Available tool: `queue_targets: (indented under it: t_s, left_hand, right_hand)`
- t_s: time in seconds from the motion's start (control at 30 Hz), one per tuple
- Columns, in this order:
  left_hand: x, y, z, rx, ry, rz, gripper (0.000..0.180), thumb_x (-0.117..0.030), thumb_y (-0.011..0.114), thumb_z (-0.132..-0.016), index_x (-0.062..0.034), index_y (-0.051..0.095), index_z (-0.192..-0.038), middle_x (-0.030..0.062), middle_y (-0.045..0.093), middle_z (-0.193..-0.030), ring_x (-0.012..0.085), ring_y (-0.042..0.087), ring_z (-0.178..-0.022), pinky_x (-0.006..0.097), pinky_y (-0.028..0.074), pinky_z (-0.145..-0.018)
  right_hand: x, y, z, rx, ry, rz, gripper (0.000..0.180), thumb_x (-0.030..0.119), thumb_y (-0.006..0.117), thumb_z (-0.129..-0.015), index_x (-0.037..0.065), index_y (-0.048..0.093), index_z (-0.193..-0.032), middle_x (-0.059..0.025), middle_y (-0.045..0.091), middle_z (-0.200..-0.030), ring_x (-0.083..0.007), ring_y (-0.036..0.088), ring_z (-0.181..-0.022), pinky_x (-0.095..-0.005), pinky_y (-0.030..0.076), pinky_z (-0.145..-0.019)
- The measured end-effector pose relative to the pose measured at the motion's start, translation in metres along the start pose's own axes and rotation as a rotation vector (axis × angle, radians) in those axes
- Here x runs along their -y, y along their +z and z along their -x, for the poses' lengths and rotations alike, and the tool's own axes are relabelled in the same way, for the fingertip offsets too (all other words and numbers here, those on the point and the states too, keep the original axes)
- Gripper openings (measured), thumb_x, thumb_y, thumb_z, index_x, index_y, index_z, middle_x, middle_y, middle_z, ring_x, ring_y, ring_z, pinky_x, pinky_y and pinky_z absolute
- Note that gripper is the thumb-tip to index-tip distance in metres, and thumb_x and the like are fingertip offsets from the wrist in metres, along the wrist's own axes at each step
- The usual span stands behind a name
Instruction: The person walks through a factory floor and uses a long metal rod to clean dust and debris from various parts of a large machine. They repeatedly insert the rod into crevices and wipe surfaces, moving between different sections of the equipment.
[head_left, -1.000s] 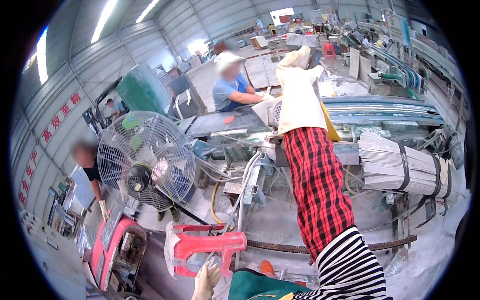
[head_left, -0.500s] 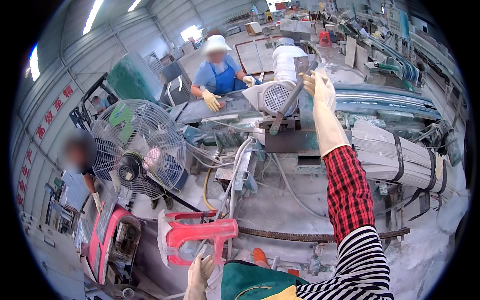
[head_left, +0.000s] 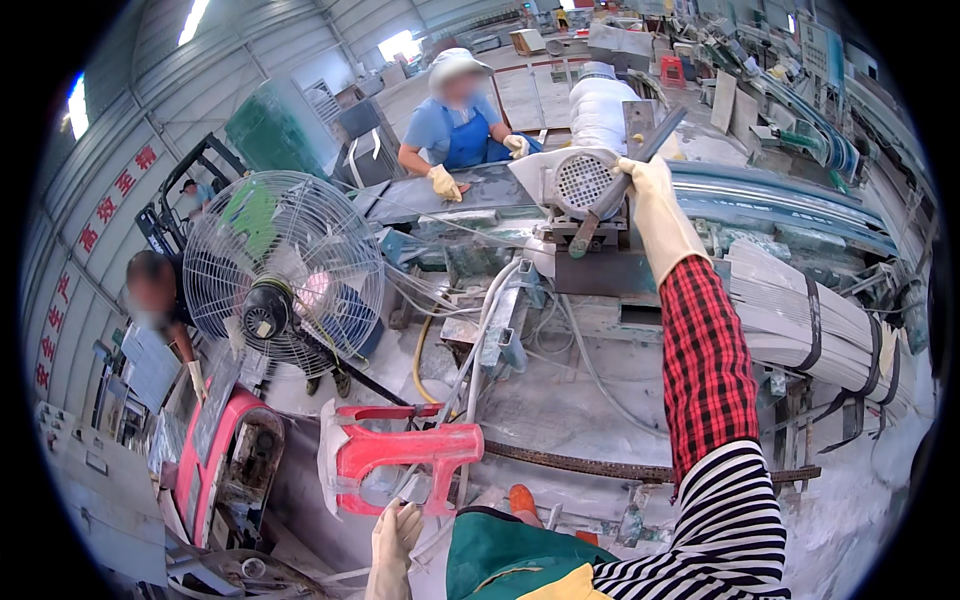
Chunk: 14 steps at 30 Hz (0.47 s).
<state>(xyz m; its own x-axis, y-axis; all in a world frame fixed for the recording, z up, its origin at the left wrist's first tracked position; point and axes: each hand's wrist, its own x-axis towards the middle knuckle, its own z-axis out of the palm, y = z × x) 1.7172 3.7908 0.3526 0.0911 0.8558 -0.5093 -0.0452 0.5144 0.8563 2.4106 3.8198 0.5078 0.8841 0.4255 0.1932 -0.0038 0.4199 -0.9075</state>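
My right hand, in a cream rubber glove, reaches forward and closes round a long grey metal bar. The bar slants across the front of a motor with a round perforated cover. Behind it sits a white-wrapped cylindrical body. My left hand, gloved alike, hangs low in front of me, fingers curled together. What lies inside them, if anything, is hidden. Just beyond it is a red plastic stool lying on its side.
A large caged fan stands at the left. Across the machine a person in a blue apron rests a gloved hand on the dark bed. Another person works by a red machine. Strapped pale strips lie right; hoses hang below.
My right hand has come down onto the bar, and its fingers have closed round it. My left fingers look more curled. The view has shifted slightly, moving the machine rightward in it.
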Motion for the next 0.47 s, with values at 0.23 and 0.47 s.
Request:
queue_targets:
  t_s: [0.23,0.47]
  left_hand:
    - [0.005,-0.015,-0.004,-0.097,-0.047,0.028,0.044,-0.031,0.062,-0.097,-0.0084,0.052,-0.133,0.0183,0.063,-0.127,0.0298,0.065,-0.110,0.041,0.058,-0.091]
    - [0.001,-0.011,-0.015,0.030,-0.033,-0.022,0.051,-0.034,0.060,-0.098,-0.0081,0.046,-0.140,0.0190,0.058,-0.135,0.0321,0.061,-0.119,0.040,0.055,-0.097]
  right_hand:
    - [0.075,0.009,0.032,0.352,-0.019,0.294,0.039,0.018,0.077,-0.083,0.001,0.063,-0.115,-0.0062,0.070,-0.092,-0.0163,0.067,-0.089,-0.0300,0.053,-0.083]
    - [0.096,0.016,-0.008,0.026,-0.069,-0.324,0.062,0.036,0.068,-0.094,0.006,0.044,-0.143,-0.0158,0.069,-0.118,-0.0312,0.067,-0.107,-0.0495,0.046,-0.106]
